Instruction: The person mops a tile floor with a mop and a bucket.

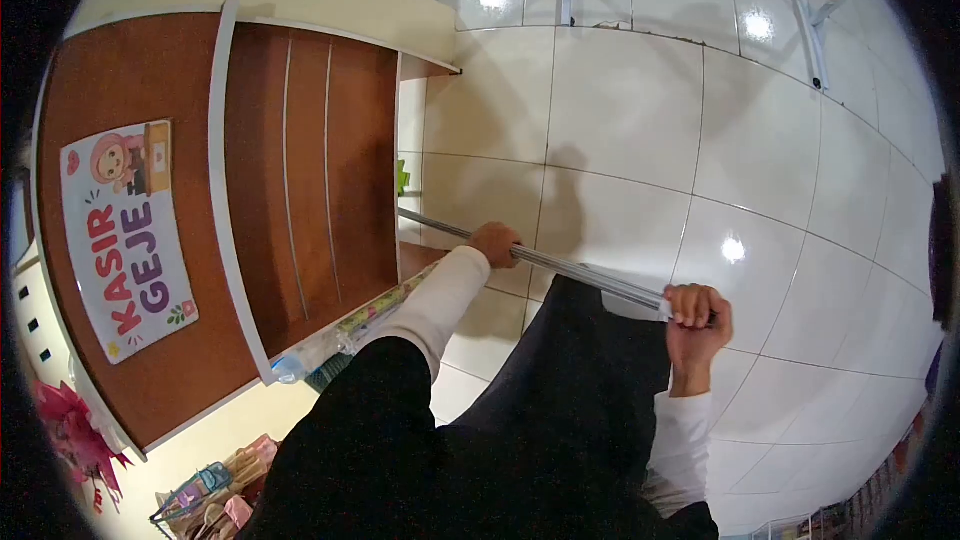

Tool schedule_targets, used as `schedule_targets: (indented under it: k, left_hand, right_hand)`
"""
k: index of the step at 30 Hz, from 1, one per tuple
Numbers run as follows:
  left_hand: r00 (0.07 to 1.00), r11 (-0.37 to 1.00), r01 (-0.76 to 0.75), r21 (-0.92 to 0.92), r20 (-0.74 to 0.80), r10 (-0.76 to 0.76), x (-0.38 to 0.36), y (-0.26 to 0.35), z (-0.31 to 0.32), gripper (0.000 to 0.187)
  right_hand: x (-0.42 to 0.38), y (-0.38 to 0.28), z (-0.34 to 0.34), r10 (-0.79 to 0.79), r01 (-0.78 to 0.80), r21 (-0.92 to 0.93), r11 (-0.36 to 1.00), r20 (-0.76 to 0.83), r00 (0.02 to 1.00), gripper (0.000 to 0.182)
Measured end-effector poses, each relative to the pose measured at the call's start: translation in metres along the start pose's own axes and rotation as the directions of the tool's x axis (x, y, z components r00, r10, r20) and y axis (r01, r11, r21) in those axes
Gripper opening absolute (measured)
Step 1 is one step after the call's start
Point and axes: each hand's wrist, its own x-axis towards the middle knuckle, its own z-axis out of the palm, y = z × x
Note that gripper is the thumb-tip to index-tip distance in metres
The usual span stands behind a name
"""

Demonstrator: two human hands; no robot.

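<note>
A long silvery metal pole (590, 275) slants across the front of my body above the tiled floor. My left hand (494, 244) is wrapped round its middle part. Close to the pole's right end, my right hand (698, 312) grips it with curled fingers. The far left end of the pole passes behind the edge of a brown wooden counter (262, 170), so that end is hidden. Both hands have white sleeves.
A sign (130, 240) reading "KASIR GEJE" lies on the counter's brown top. Metal stand legs (808, 35) rest on the floor (620, 90) at the upper right. Pink decorations (75, 435) and a basket of goods (215, 490) are at the lower left.
</note>
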Motion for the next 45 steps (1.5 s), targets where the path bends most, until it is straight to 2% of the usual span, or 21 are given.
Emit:
schedule_targets:
  k: [3, 4, 5, 6, 7, 8, 12, 15, 20, 23, 25, 26, 27, 28, 32, 34, 36, 38, 41, 43, 45]
  left_hand:
    - [0.998, 0.995, -0.06, -0.075, 0.002, 0.06, 0.006, 0.072, -0.023, 0.019]
    - [1.0, 0.981, 0.02, -0.194, 0.023, -0.016, 0.007, 0.109, -0.04, 0.022]
    - [0.998, 0.982, -0.055, -0.18, -0.014, 0.053, 0.01, 0.141, -0.047, 0.023]
    - [0.971, 0.924, -0.182, -0.338, -0.208, 0.115, 0.005, 0.177, -0.058, 0.024]
    - [0.973, 0.869, -0.195, -0.454, -0.202, 0.113, -0.003, 0.22, -0.086, 0.026]
    - [0.911, 0.811, -0.372, -0.451, -0.343, 0.228, -0.005, 0.255, -0.097, 0.025]
    - [0.753, 0.592, -0.652, -0.475, -0.498, 0.43, -0.034, 0.381, -0.156, 0.019]
    - [0.77, 0.623, -0.637, -0.455, -0.339, 0.54, -0.054, 0.422, -0.195, 0.022]
    - [0.818, 0.697, -0.571, -0.434, -0.38, 0.433, -0.042, 0.385, -0.18, 0.023]
    - [0.866, 0.75, -0.475, -0.46, -0.398, 0.304, -0.036, 0.319, -0.156, 0.019]
    - [0.904, 0.799, -0.379, -0.467, -0.374, 0.21, -0.034, 0.264, -0.132, 0.019]
    - [0.918, 0.811, -0.331, -0.482, -0.364, 0.158, -0.038, 0.236, -0.123, 0.02]
    - [0.943, 0.865, -0.242, -0.44, -0.317, 0.103, -0.041, 0.21, -0.115, 0.021]
    - [0.96, 0.909, -0.155, -0.386, -0.276, 0.046, -0.043, 0.182, -0.108, 0.022]
    - [0.937, 0.949, -0.089, -0.301, -0.348, -0.022, -0.065, 0.068, -0.047, 0.021]
    - [0.973, 0.943, -0.036, -0.331, -0.226, -0.042, -0.085, 0.046, -0.061, 0.014]
    - [0.981, 0.954, -0.066, -0.293, -0.196, 0.007, -0.086, 0.037, -0.047, 0.013]
    - [0.959, 0.96, -0.083, -0.268, -0.285, 0.004, -0.086, 0.051, -0.044, 0.013]
    - [0.897, 0.943, -0.145, -0.299, -0.443, -0.002, -0.072, 0.129, -0.079, 0.019]
    - [0.819, 0.88, -0.287, -0.379, -0.573, 0.02, -0.067, 0.194, -0.119, 0.025]
    - [0.741, 0.8, -0.454, -0.393, -0.664, 0.095, -0.068, 0.257, -0.154, 0.026]
  right_hand:
    - [-0.015, -0.072, -0.001, -0.095, 0.094, -0.062, 0.994, -0.013, 0.995, 0.034]
    - [-0.023, -0.106, 0.0, -0.145, 0.144, -0.1, 0.984, 0.004, 0.989, 0.034]
    - [-0.034, -0.141, 0.003, -0.207, 0.204, -0.146, 0.968, -0.008, 0.978, 0.033]
    - [-0.05, -0.18, 0.0, -0.28, 0.281, -0.076, 0.957, 0.027, 0.96, 0.032]
    - [-0.071, -0.223, 0.004, -0.366, 0.357, -0.184, 0.916, -0.016, 0.93, 0.032]
    - [-0.091, -0.274, 0.002, -0.31, 0.36, -0.119, 0.925, 0.308, 0.9, 0.024]
    - [-0.188, -0.387, 0.044, -0.562, 0.651, -0.523, 0.549, 0.346, 0.751, 0.023]
    - [-0.227, -0.411, 0.078, -0.635, 0.692, -0.63, 0.353, 0.382, 0.672, 0.023]
    - [-0.214, -0.405, 0.084, -0.63, 0.666, -0.639, 0.385, 0.345, 0.695, 0.022]
    - [-0.156, -0.36, 0.08, -0.485, 0.584, -0.527, 0.618, 0.329, 0.81, 0.021]
    - [-0.114, -0.301, 0.084, -0.337, 0.421, -0.267, 0.867, 0.31, 0.889, 0.03]
    - [-0.1, -0.258, 0.103, -0.5, 0.453, -0.298, 0.84, -0.1, 0.86, 0.032]
    - [-0.081, -0.23, 0.103, -0.309, 0.347, -0.138, 0.928, 0.24, 0.92, 0.032]
    - [-0.067, -0.196, 0.114, -0.27, 0.305, -0.063, 0.95, 0.321, 0.908, 0.032]
    - [-0.053, -0.081, 0.123, -0.232, 0.241, -0.063, 0.969, 0.118, 0.965, 0.03]
    - [-0.06, -0.045, 0.124, -0.192, 0.2, -0.106, 0.974, 0.081, 0.978, 0.033]
    - [-0.071, -0.041, 0.118, -0.078, 0.108, -0.159, 0.981, 0.186, 0.979, 0.032]
    - [-0.082, -0.061, 0.114, -0.154, 0.179, -0.166, 0.97, 0.153, 0.976, 0.034]
    - [-0.093, -0.131, 0.125, -0.319, 0.341, -0.241, 0.909, 0.126, 0.939, 0.033]
    - [-0.106, -0.206, 0.137, -0.327, 0.4, -0.146, 0.905, 0.362, 0.873, 0.034]
    - [-0.141, -0.276, 0.161, -0.506, 0.61, -0.302, 0.733, 0.358, 0.785, 0.029]
